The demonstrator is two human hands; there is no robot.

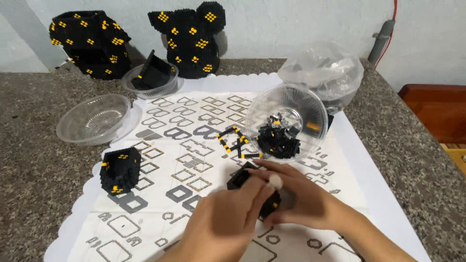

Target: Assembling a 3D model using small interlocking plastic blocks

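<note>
Both my hands close around a small black block assembly (241,177) that rests on the printed instruction sheet (194,145). My left hand (225,221) presses on it from the near side with the thumb on top. My right hand (301,199) grips it from the right, fingers curled over it. Just beyond stands a tilted clear plastic bowl (296,104) with several loose black and yellow blocks (277,138) inside. A few thin black-and-yellow strips (229,138) lie on the sheet next to that bowl.
A built black-and-yellow piece (119,170) sits on the sheet's left. An empty clear bowl (94,119) and a bowl with black parts (150,77) stand behind. Two large black builds (90,43) (191,36) lean on the wall. A clear plastic bag (323,68) lies at back right.
</note>
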